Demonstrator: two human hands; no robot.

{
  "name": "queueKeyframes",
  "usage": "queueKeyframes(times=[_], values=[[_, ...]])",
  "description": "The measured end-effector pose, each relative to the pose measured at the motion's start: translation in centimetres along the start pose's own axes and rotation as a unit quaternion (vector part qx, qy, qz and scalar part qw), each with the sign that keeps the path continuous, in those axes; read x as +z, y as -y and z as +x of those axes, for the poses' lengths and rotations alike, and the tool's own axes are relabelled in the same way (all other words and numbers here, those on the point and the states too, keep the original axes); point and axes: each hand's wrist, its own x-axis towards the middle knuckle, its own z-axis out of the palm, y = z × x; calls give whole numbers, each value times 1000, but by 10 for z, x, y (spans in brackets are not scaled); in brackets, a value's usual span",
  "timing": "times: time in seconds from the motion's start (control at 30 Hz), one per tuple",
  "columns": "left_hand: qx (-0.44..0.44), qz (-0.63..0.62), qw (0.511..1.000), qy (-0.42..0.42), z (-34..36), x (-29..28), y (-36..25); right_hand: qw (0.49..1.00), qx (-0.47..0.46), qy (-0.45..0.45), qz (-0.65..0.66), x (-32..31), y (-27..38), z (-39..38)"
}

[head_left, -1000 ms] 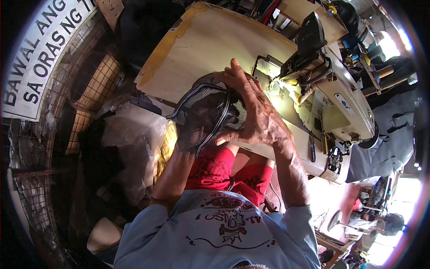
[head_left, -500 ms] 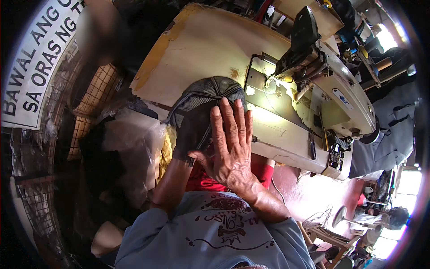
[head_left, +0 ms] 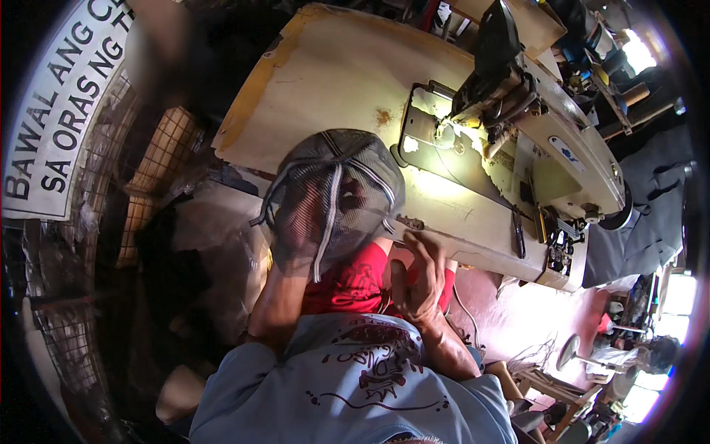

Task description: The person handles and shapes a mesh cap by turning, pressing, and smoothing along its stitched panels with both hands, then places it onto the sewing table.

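A dark mesh cap crown (head_left: 370,166) with pale seam tapes and loose tape ends is held over my lap, near the front edge of the sewing table. My left hand (head_left: 302,214) is inside the crown and holds it up from within; it shows only dimly through the mesh. Just right of the crown, my right hand (head_left: 420,285) is raised with loosely bent fingers, thumb apart, and nothing visible in it. The fingers are slightly blurred by motion.
A sewing machine (head_left: 569,152) with its lamp lit stands on the worn table (head_left: 340,66). A dark slim tool (head_left: 519,235) lies near its front edge. Grey cloth (head_left: 643,214) hangs at the right. Clear plastic (head_left: 214,229) and wire mesh (head_left: 70,355) are on the left.
My right hand has come off the crown and drawn back toward my body. The crown has turned and spread open, and its pale seam tapes now face up.
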Motion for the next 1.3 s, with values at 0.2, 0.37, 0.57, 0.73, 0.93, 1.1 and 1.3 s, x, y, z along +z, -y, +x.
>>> queueKeyframes(times=[0.2,0.37,0.57,0.73,0.93,1.1,1.3], values=[[184,721,654,-137,2,-2,5,851,372,210,305,21,-29,-26],[114,242,963,21,3,19,-3,491,333,81,801,40,-24,-1],[31,-142,987,74,14,14,-16,464,316,-14,828,29,-9,27],[11,-206,972,111,18,15,-8,488,308,-50,815,10,-4,27],[71,-65,988,123,27,0,-15,498,287,-52,817,-4,-4,27],[-1,-69,980,189,42,20,13,565,228,-81,789,5,-21,43],[6,-67,996,51,-16,-28,24,525,261,-125,800,23,-33,39]])
